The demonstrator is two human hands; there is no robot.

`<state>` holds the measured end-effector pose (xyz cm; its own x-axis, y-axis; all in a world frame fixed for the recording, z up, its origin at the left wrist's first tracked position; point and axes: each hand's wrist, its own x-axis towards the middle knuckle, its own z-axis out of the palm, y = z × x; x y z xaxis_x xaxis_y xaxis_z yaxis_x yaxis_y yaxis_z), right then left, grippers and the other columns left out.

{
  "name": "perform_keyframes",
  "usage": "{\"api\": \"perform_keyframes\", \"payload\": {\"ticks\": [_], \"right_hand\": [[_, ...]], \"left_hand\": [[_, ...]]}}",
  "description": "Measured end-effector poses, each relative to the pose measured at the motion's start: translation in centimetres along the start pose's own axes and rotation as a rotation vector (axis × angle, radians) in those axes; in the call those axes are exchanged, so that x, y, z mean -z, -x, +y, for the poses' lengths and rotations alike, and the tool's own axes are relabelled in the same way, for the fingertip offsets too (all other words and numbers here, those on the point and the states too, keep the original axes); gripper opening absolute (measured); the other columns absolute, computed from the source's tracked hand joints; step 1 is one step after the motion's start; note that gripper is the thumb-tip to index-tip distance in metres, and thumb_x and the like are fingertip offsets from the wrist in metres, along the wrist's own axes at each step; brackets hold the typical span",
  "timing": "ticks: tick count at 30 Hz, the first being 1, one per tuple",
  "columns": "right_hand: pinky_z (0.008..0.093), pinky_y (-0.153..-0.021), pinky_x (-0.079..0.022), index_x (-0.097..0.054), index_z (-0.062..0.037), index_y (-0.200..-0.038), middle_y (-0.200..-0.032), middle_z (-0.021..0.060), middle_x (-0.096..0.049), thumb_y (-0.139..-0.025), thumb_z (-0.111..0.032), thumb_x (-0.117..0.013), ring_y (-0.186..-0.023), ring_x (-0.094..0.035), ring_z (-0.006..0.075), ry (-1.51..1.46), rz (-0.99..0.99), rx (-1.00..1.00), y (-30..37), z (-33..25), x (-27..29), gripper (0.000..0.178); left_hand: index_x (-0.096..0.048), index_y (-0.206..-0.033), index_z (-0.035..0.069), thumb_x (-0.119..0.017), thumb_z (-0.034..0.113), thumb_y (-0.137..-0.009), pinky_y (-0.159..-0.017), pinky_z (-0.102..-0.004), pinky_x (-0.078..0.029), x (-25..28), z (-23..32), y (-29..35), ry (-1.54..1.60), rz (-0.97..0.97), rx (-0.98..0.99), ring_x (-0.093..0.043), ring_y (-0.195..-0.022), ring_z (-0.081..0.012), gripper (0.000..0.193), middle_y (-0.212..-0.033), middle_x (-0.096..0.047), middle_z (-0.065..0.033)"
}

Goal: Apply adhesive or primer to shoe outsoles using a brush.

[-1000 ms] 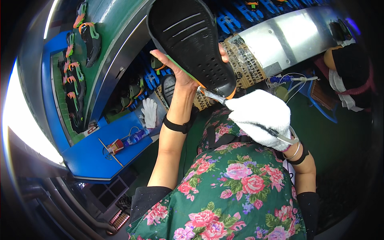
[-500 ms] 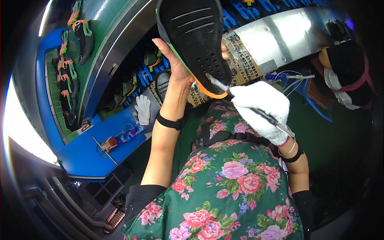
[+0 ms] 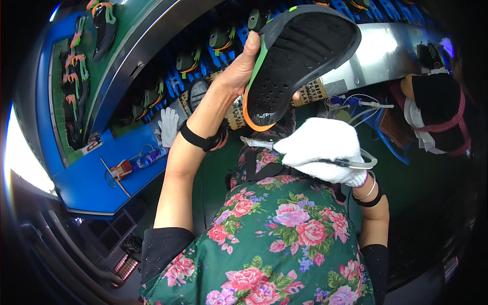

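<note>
My bare left hand (image 3: 236, 76) holds up a black shoe sole (image 3: 287, 58), gripping it by its edges with the thumb along the green side. The sole is tilted, with small holes and grooves in its face and an orange rim at its lower end, where the surface looks wet. Just below and apart from it, my right hand (image 3: 323, 150), in a white knitted glove, is closed around a brush (image 3: 262, 144). The brush's pale tip points left. A thin grey tube or handle end sticks out behind the glove near the wrist.
A blue side table (image 3: 89, 185) at left bears a white glove (image 3: 168, 127) and a blue bottle (image 3: 150, 156). Shoes on blue racks (image 3: 221, 40) line the far side, beside a metal ledge (image 3: 378, 51). More shoe parts (image 3: 104, 30) lie far left. Another person (image 3: 437, 99) sits at right.
The brush has come off the sole's lower end and moved down and left. My left hand has turned and tilted the sole, its top swinging right.
</note>
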<state>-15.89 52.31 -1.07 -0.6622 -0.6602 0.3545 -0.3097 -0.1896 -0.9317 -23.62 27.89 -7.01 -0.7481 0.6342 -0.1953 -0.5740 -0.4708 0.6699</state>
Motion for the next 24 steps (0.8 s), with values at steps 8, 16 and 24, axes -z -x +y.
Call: {"api": "perform_keyframes", "payload": {"ticks": [8, 16, 24], "right_hand": [[0.0371, -0.087, -0.059, -0.076, -0.0119, -0.114, -0.117, 0.0057, -0.076, -0.085, -0.011, -0.071, -0.100, -0.072, 0.0256, 0.441, -0.204, 0.107, 0.0, 0.2, 0.6, 0.030], [0.0369, -0.083, -0.059, -0.080, -0.0060, -0.100, -0.101, 0.0103, -0.079, -0.083, -0.006, -0.081, -0.091, -0.076, 0.0250, -0.016, 0.095, -0.182, 0.8, 0.7, 3.4, 0.017], [0.0353, -0.089, -0.059, -0.076, 0.0012, -0.109, -0.109, 0.0129, -0.077, -0.090, -0.002, -0.074, -0.100, -0.073, 0.0202, -0.164, 0.641, -0.264, 0.1, -0.6, 2.9, 0.020]], "left_hand": [[-0.051, -0.138, -0.007, -0.054, 0.074, -0.092, -0.070, -0.0447, -0.068, -2.1, 1.4, -1.3, -0.112, 0.067, 0.338, -0.077, -0.082, -0.0330, 0.093, -0.106, -0.072, -0.0252], [-0.054, -0.147, 0.009, -0.034, 0.091, -0.087, -0.081, -0.0433, -0.062, 0.1, -1.4, -4.6, -0.012, 0.279, 0.419, -0.069, -0.109, -0.0284, 0.104, -0.131, -0.067, -0.0153], [-0.062, -0.132, 0.006, -0.044, 0.054, -0.104, -0.081, -0.0498, -0.061, 2.6, -8.7, 0.6, 0.277, 0.282, 0.183, -0.072, -0.092, -0.0345, 0.058, -0.117, -0.071, -0.0169]]}}
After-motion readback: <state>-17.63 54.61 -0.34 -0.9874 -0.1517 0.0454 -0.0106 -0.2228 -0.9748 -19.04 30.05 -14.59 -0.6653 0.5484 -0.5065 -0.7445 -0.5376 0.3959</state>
